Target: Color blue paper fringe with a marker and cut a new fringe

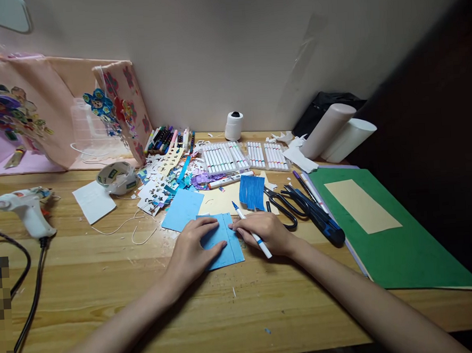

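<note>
The left hand (192, 248) lies flat, fingers spread, pressing a blue card (224, 241) to the tabletop (107, 291); the right hand (265, 232) is closed round a blue pen (252, 231), its fingertips touching the card's right edge; the card looks light, thin and easily creased, best held flat or pinched at an edge; beyond lie scissors (283, 205), a green sheet (400, 246), markers (224, 157), paper scraps (160, 186).
</note>
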{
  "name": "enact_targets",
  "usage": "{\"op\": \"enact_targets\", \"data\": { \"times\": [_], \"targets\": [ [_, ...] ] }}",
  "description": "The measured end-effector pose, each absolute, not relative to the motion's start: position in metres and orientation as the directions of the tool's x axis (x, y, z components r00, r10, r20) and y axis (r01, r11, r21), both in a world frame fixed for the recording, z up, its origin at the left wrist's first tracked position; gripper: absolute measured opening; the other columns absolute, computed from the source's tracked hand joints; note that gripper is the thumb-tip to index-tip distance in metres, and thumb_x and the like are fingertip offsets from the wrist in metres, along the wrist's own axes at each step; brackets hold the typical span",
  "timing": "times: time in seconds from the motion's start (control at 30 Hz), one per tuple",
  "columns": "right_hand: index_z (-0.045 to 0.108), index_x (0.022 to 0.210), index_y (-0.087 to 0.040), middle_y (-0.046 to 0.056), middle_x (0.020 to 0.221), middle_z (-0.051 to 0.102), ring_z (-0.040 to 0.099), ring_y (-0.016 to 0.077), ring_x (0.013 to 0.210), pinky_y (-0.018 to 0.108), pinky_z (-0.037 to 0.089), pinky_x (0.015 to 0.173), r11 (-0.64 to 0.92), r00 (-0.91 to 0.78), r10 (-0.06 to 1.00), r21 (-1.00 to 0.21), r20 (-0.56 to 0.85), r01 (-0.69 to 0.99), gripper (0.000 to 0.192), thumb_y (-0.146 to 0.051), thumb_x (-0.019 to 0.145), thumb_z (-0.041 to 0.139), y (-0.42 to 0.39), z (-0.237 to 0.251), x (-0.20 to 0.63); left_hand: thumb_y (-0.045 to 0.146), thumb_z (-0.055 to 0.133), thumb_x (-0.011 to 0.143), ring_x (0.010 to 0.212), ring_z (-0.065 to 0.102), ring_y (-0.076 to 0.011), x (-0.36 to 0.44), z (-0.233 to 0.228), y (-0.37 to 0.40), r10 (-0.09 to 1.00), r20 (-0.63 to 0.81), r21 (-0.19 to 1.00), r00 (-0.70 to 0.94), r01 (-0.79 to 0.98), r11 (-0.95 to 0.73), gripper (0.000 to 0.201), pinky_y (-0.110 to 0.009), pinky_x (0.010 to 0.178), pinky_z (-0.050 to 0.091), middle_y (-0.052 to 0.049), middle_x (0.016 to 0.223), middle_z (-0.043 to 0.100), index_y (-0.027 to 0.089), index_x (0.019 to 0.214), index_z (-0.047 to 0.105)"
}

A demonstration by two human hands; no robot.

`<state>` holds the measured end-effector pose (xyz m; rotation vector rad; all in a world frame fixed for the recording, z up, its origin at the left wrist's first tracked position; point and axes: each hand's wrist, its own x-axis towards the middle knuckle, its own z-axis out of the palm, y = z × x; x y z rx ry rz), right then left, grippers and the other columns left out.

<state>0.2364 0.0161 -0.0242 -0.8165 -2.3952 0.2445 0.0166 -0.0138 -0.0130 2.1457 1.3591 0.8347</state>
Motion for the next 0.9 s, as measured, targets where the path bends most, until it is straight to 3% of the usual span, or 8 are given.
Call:
{"op": "enact_targets", "data": {
  "times": [0.33, 0.9],
  "targets": [
    [0.067, 0.087, -0.018, 0.005, 0.075, 0.073, 0.068, 0.0168, 0.07, 0.028, 0.05, 0.068, 0.764, -0.625, 0.643, -0.426, 0.442, 0.485, 0.02, -0.018, 0.089, 0.047, 0.0145, -0.0167, 0.2343, 0.031, 0.068, 0.077, 0.109, 0.059, -0.0265, 0.0145, -0.008, -0.0111, 0.903, 0.135, 0.665, 0.407, 0.639, -0.388, 0.038, -0.055, 0.1, 0.033, -0.009, 0.122, 0.061, 0.024, 0.114, 0.062],
    [0.067, 0.088, -0.019, 0.005, 0.075, 0.073, 0.068, 0.0169, 0.07, 0.028, 0.05, 0.068, 0.757, -0.614, 0.651, -0.438, 0.445, 0.485, 0.019, -0.018, 0.089, 0.048, 0.0151, -0.0187, 0.2348, 0.033, 0.068, 0.077, 0.115, 0.054, -0.0261, 0.0119, -0.0063, -0.0092, 0.9, 0.062, 0.685, 0.431, 0.638, -0.352, 0.042, -0.058, 0.104, 0.027, -0.009, 0.128, 0.056, 0.025, 0.117, 0.059]
  ]
}}
